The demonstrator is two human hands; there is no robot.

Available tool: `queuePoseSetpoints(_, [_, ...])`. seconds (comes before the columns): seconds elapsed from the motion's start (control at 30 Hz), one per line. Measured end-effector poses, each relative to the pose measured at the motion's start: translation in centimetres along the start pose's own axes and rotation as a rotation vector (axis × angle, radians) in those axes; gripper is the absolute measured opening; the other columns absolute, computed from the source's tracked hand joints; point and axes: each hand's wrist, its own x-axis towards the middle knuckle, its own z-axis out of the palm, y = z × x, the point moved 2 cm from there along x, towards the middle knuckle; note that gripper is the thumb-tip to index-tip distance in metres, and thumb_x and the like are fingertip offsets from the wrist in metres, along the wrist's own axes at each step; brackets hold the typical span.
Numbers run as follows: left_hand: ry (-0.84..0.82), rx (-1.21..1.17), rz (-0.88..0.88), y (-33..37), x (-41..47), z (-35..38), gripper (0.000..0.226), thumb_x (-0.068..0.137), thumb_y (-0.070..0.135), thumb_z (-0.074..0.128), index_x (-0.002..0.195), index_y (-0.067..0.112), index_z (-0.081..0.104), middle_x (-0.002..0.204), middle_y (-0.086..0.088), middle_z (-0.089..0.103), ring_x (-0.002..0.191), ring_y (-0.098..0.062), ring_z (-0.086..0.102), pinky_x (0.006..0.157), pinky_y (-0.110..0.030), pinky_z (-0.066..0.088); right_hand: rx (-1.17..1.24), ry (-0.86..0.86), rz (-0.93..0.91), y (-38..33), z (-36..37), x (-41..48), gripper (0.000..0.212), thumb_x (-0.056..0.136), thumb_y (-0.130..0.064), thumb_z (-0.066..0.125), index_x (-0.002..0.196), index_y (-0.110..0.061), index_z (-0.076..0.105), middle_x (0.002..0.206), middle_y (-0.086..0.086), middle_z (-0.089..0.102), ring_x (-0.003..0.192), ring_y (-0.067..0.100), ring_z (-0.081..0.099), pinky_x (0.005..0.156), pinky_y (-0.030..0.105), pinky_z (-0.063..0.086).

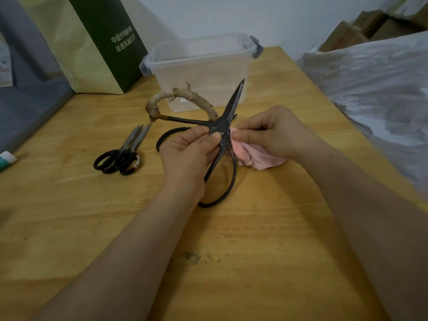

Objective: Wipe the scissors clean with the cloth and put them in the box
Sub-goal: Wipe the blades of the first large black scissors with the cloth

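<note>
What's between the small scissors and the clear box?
A big pair of scissors with a rag-wrapped handle lies there, in the head view.

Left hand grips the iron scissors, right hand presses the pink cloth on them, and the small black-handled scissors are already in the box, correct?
No. The head view shows the small black-handled scissors lying on the table, outside the clear box. The rest holds.
</note>
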Motion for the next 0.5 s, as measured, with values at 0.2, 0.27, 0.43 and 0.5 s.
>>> queuePoseSetpoints(0.2, [0.115, -0.072, -0.002, 0.6, 0.8, -0.9, 0.018, 0.078, -0.008, 0.069, 0.088, 0.007, 0.065, 0.076, -0.005, 0.074, 0.073, -0.017, 0.072, 0.063, -0.022, 0.058, 0.045, 0.011, 0.071, 1.2, -1.9, -0.7, 0.01, 0.077, -0.018, 0.074, 0.082, -0.026, 0.073, 0.08, -0.011, 0.072, 0.069, 0.0, 0.067, 0.066, 0.013, 0.052])
queuePoseSetpoints(0.27, [0.099, -0.07, -0.004, 0.5, 0.8, -0.7, 0.018, 0.079, -0.008, 0.067, 0.091, 0.005, 0.064, 0.077, -0.005, 0.073, 0.072, -0.016, 0.072, 0.063, -0.021, 0.057, 0.079, 0.012, 0.034, 0.5, -1.2, -0.5, 0.01, 0.078, -0.016, 0.074, 0.084, -0.023, 0.074, 0.078, -0.013, 0.071, 0.068, 0.0, 0.067, 0.065, 0.015, 0.052])
queuePoseSetpoints(0.43, [0.02, -0.051, 0.0, 0.2, 0.2, -0.2, 0.016, 0.08, -0.01, 0.065, 0.084, 0.005, 0.065, 0.069, -0.003, 0.073, 0.065, -0.014, 0.071, 0.057, -0.02, 0.055, 0.072, -0.009, -0.038, -0.4, -0.3, -0.4, 0.011, 0.08, -0.015, 0.071, 0.085, -0.024, 0.072, 0.077, -0.016, 0.071, 0.064, -0.002, 0.064, 0.059, 0.01, 0.049])
queuePoseSetpoints(0.5, [0.088, -0.067, -0.008, 0.5, 0.6, -0.7, 0.017, 0.077, -0.009, 0.068, 0.085, 0.006, 0.066, 0.072, -0.004, 0.073, 0.069, -0.016, 0.072, 0.059, -0.021, 0.056, 0.114, -0.039, 0.002, 0.3, -0.9, -0.8, 0.012, 0.082, -0.01, 0.069, 0.082, -0.022, 0.072, 0.071, -0.016, 0.071, 0.058, -0.001, 0.065, 0.052, 0.01, 0.048])
